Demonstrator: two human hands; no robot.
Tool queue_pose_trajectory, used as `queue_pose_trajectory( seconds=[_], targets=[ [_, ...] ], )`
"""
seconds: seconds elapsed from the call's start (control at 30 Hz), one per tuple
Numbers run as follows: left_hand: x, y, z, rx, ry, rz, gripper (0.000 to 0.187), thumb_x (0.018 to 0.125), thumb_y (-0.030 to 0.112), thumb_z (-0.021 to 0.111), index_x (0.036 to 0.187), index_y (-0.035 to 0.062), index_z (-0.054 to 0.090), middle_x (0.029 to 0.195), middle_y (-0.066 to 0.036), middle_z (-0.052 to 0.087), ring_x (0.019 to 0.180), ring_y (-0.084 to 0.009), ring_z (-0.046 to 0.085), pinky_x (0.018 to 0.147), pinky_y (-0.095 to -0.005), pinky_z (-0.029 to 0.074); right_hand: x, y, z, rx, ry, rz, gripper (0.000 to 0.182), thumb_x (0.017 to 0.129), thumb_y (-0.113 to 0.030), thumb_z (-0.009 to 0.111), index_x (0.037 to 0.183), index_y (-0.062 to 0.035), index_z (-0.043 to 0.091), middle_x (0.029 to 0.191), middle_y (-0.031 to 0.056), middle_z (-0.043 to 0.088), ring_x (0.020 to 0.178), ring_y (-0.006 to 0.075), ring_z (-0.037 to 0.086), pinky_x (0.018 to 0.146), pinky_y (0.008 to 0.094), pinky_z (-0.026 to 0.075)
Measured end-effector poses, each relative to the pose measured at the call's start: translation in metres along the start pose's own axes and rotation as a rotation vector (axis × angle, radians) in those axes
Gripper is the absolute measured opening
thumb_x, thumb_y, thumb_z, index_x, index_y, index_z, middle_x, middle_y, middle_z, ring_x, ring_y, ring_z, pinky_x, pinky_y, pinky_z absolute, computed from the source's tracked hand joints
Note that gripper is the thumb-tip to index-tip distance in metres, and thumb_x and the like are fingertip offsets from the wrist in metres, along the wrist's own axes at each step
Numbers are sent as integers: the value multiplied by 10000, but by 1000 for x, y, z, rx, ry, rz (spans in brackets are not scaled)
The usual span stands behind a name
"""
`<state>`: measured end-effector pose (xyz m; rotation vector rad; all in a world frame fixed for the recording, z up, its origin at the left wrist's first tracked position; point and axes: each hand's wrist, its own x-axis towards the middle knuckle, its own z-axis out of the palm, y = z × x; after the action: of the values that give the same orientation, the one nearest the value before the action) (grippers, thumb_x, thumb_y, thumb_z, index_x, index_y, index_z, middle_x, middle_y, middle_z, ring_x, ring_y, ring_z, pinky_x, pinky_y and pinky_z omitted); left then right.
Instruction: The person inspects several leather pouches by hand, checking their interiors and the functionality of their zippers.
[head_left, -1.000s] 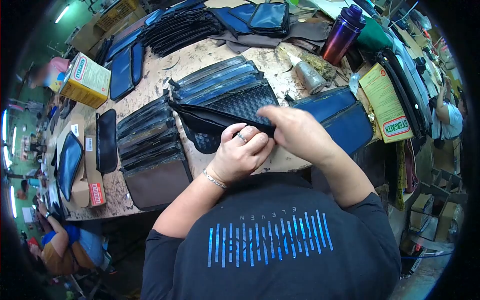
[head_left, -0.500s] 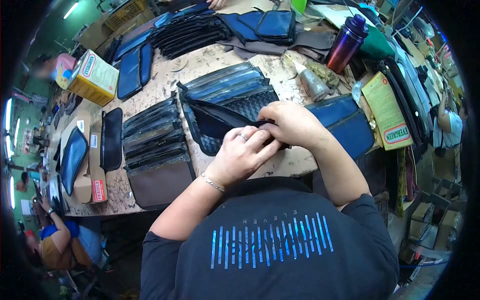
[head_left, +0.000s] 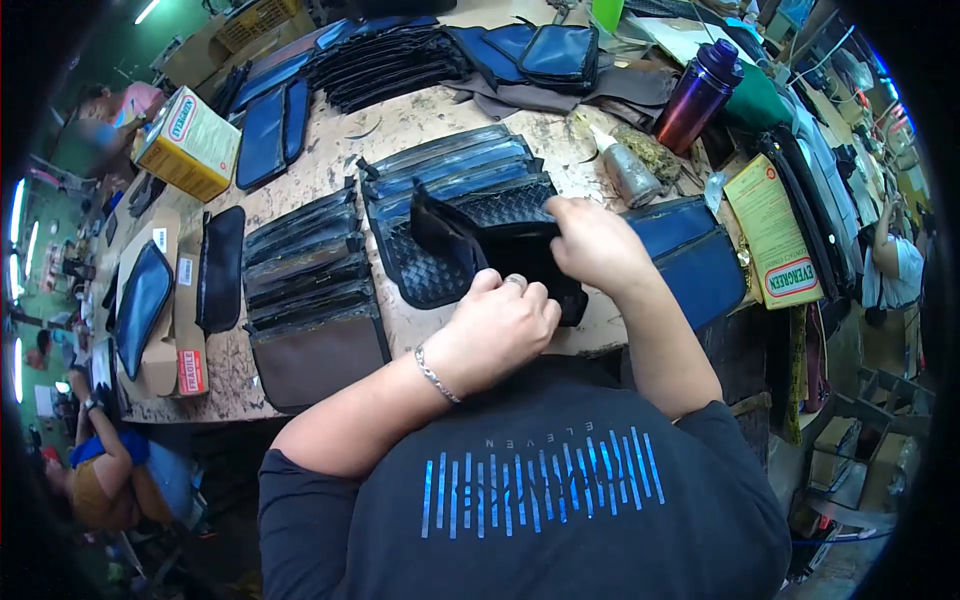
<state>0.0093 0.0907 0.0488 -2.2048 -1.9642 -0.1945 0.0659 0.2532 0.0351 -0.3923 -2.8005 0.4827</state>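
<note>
Between my two hands is a black pouch, spread apart with its dark inside showing. My left hand, with a ring and a bracelet, is closed on the pouch's near edge, its fingers curled. At the right edge my right hand pinches the material between thumb and fingers. Just beyond lies a fanned stack of black woven-pattern pouch pieces, partly covered by the held pouch. A second fanned stack of black and brown pieces lies to the left. Blue pouch pieces lie right of my right hand.
A yellow box stands at the back left, another Evergreen box at the right. A purple bottle and a small grey bottle are at the back right. A cardboard box sits far left. People are in the background.
The pouch has been lifted and spread wider, its flap now standing up. My right hand has moved slightly right, while my left hand has shifted a little toward me.
</note>
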Motion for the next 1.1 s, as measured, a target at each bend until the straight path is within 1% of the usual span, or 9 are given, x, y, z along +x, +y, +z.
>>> queue_pose_trajectory(
  seconds=[0.13,0.17,0.2,0.27,0.4,0.57,0.7,0.93,1.1],
  targets=[
    [5,0,2,-112,-39,187,230,737,250,562,924,116,544,821,-39,535,782,-184,560,773,-332,393,8,-12,2,62,20,-348,255,652,-83,574,897,-17,544,778,166,604,759,344,588,690,407,474],
    [7,-4,-5,-212,-170,178,429,704,354,624,1041,108,527,908,-73,550,848,-218,566,824,-351,408,15,-19,-7,56,-260,-255,210,665,-119,590,850,-20,582,777,167,609,780,337,590,695,414,469],
    [10,-11,-13,-257,-262,124,576,640,438,677,1054,71,518,922,-113,555,839,-262,576,760,-361,448,22,-18,-8,53,-255,-252,210,665,-119,590,850,-20,582,777,167,609,780,337,590,695,414,469],
    [8,-30,-21,-282,-406,-111,609,636,457,679,1047,39,514,890,-144,565,781,-307,590,694,-374,478,37,-15,-10,51,-426,-203,164,683,-149,593,793,-31,620,767,188,610,794,329,593,702,415,469],
    [-19,-25,-32,-202,-557,-296,500,658,361,706,889,-32,501,710,-190,590,714,-332,608,641,-377,496,55,24,-13,32,-183,147,186,649,-62,537,797,-42,650,814,198,618,808,331,601,745,399,476],
    [-15,-22,-16,-285,-430,-511,713,707,377,662,1225,-24,379,917,-238,564,791,-354,599,691,-387,500,53,16,3,-33,-250,127,197,654,-86,557,823,-37,646,839,189,622,825,322,598,761,385,472],
    [-12,-38,14,-424,-159,-376,580,733,319,642,1191,21,449,1066,-197,557,949,-311,564,765,-367,481,50,8,4,-46,-321,141,246,674,-138,613,900,-42,624,882,184,617,850,309,590,759,377,464],
    [-3,-24,-4,-604,-68,-241,320,746,105,597,1052,26,549,821,-173,617,773,-334,598,687,-370,484,47,21,-4,403,-306,247,244,678,-69,616,913,-9,590,815,142,618,802,247,591,725,343,451],
    [-25,-31,-31,-678,-17,-504,254,733,71,580,973,-13,575,687,-156,580,591,-224,575,566,-296,445,42,23,-9,614,-282,377,272,653,15,466,899,35,581,631,145,572,456,193,565,408,329,450]
  ],
)
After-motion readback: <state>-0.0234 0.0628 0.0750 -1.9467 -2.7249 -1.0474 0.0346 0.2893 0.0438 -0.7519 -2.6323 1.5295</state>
